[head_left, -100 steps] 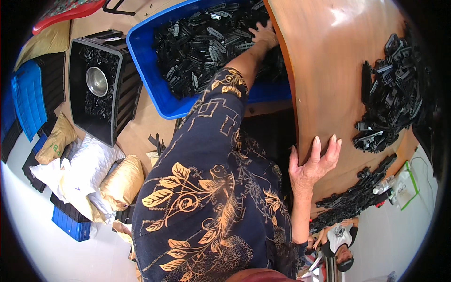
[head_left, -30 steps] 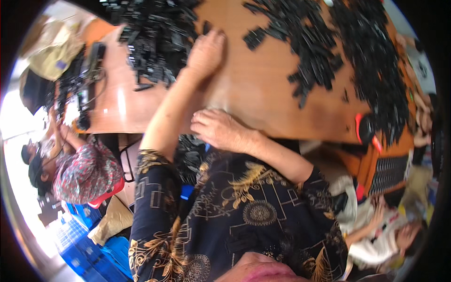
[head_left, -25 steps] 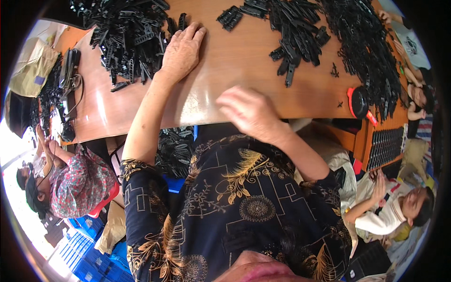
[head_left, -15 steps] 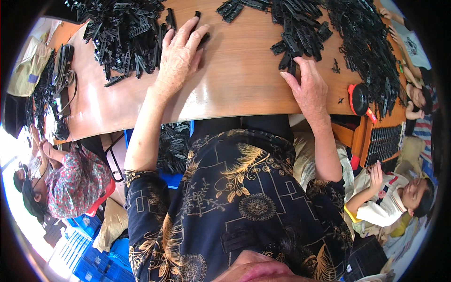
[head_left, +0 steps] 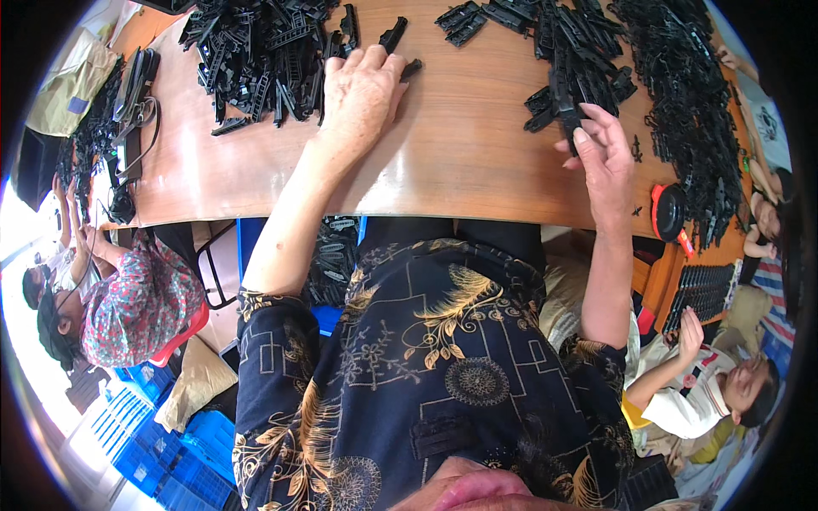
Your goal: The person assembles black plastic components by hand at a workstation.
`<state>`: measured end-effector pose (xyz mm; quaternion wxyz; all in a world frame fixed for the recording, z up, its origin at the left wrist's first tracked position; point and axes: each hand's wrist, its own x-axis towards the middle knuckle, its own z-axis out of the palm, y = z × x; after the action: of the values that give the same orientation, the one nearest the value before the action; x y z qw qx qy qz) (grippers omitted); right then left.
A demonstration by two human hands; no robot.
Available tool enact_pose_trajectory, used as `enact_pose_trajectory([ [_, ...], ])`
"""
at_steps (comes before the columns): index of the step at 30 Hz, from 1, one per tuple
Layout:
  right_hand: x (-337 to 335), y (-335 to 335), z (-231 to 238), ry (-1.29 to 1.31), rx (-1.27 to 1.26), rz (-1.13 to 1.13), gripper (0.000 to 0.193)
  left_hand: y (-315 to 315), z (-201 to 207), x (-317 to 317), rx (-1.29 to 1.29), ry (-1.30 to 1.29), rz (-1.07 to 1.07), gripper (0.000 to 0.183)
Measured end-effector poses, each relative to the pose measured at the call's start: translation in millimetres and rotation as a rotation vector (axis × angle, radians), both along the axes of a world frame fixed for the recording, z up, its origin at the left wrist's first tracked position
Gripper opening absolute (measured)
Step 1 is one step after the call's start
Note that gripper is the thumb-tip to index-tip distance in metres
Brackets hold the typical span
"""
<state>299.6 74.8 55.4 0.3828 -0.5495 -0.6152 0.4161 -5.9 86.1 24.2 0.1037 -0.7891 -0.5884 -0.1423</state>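
Observation:
My left hand (head_left: 362, 94) rests on the table with its fingers bent down and close together; the fingertips are hidden. One narrow black plastic part (head_left: 392, 36) lies just beyond its knuckles, and a short dark end sticks out beside its index finger. Left of this hand is a heap of black plastic pieces (head_left: 256, 64). My right hand (head_left: 607, 162) is curled around the near end of a long black plastic part (head_left: 564, 106), thumb on one side and fingertips showing on the other. That part lies at the front of a second pile (head_left: 588, 51).
A long mound of black parts (head_left: 686, 102) runs along the table's right side. Near it lies a round red-and-black object (head_left: 668, 213). A cable and dark devices (head_left: 136, 94) sit at the left. Co-workers sit left and right. Blue crates (head_left: 170, 460) stand below left.
The view has shifted, so the table appears further right. My left fingers have bent from spread to curled. My right fingers have closed around the end of the long black part.

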Motion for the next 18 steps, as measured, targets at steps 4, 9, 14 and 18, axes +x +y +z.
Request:
enact_pose_trajectory([
  [4, -23.4, -1.7, -6.7, 0.668, -0.335, 0.069, 0.033, 5.8, -1.4, 1.0, -0.066, -0.091, -0.011, 0.020],
  [9, -47.8, -5.1, -24.4, 1.059, -0.551, 0.196, 0.032, -2.4, 4.5, 15.7, -0.623, -1.615, -0.088, 0.014],
  [14, -76.2, -11.2, -19.8, 1.165, -0.631, 0.287, 0.033, -27.5, -8.5, 39.5, -0.845, -2.259, -0.216, 0.018],
  [18, -88.0, -15.7, -20.2, 1.067, -0.599, 0.283, 0.033, -37.8, -19.7, 44.5, -0.807, -2.435, -0.215, 0.019],
])
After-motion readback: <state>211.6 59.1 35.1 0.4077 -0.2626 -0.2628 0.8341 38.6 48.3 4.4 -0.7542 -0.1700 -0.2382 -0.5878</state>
